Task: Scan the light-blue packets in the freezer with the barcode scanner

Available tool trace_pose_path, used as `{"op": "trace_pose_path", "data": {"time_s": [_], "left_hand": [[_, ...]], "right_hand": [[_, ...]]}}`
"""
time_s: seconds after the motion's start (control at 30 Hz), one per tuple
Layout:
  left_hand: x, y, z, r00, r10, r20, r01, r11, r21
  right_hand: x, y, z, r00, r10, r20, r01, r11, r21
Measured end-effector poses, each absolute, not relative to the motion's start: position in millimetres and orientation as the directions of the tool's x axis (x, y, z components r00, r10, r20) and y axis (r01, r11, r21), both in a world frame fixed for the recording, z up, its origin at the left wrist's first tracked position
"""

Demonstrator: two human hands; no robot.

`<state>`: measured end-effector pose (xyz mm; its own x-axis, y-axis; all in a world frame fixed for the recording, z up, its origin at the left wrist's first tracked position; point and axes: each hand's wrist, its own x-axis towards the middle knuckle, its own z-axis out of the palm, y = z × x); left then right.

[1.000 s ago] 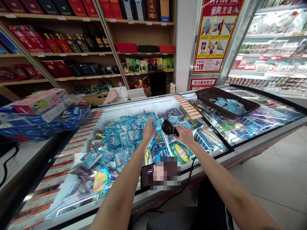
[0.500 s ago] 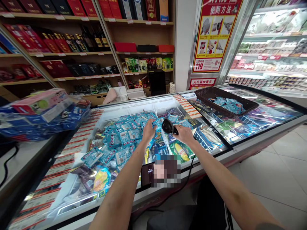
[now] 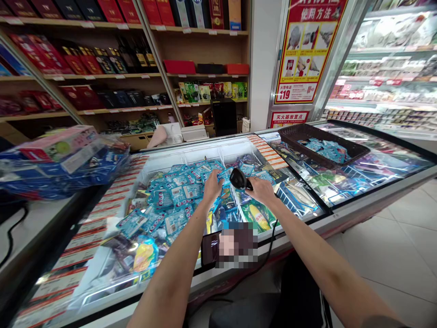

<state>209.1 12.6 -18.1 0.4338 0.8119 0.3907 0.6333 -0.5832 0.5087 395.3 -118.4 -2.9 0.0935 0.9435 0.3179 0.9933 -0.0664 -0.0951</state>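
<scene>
My right hand (image 3: 261, 190) is wrapped round the handle of a black barcode scanner (image 3: 238, 179), whose head points left. Close to the scanner head, my left hand (image 3: 213, 186) pinches a small blue packet (image 3: 226, 174) by its left end. Many similar blue packets (image 3: 177, 193) lie spread over the glass top of a chest freezer (image 3: 112, 259), to the left of my hands. From the scanner a black cable (image 3: 272, 241) runs down over the freezer's front edge. A phone-like dark device (image 3: 210, 249), partly blurred out, rests at that edge between my forearms.
A brown basket (image 3: 290, 152) with more blue packets stands on the freezer's far right. Plastic-wrapped boxes (image 3: 64, 159) sit on a counter at left. Shelves (image 3: 205, 32) of boxed goods are behind, beside a red-and-yellow poster (image 3: 305, 50). A lit display fridge (image 3: 392, 68) is at right.
The view has shifted very slightly. Both hands, the scanner and the held packet keep nearly the same positions.
</scene>
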Motion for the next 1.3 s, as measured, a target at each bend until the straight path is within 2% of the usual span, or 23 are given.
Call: {"op": "trace_pose_path", "data": {"time_s": [0.17,0.37,0.57,0.63,0.73,0.87,1.13,1.3], "left_hand": [[209.4,13.2,-18.7,0.438,0.807,0.397,0.631,-0.590,0.503],[209.0,16.8,-24.0,0.431,0.788,0.439,0.638,-0.610,0.469],[201.4,6.9,-19.9,0.370,0.729,0.575,0.786,-0.576,0.224],[199.7,-0.1,-17.5,0.464,0.662,0.589,0.759,-0.640,0.121],[199.9,-8.2,-17.7,0.674,0.539,0.505,0.620,-0.784,0.010],[201.6,-8.7,-23.9,0.729,0.513,0.453,0.582,-0.813,-0.014],[197.5,0.9,-31.7,0.669,0.539,0.513,0.666,-0.740,-0.091],[200.9,-1.2,-30.6,0.650,0.520,0.554,0.665,-0.742,-0.085]], "right_hand": [[394.5,-116.5,-2.0,0.114,0.949,0.294,0.992,-0.093,-0.086],[394.3,-118.6,1.0,0.161,0.930,0.332,0.981,-0.113,-0.159],[400.9,-111.7,6.4,0.308,0.883,0.355,0.933,-0.208,-0.293],[405.2,-108.3,6.5,0.356,0.858,0.369,0.917,-0.244,-0.316],[412.0,-104.0,5.4,0.399,0.829,0.392,0.902,-0.280,-0.327],[420.7,-99.8,3.0,0.376,0.824,0.423,0.920,-0.276,-0.279],[446.0,-95.6,-5.1,0.202,0.826,0.526,0.979,-0.161,-0.123],[459.3,-94.1,-7.6,0.100,0.849,0.519,0.995,-0.074,-0.071]]}}
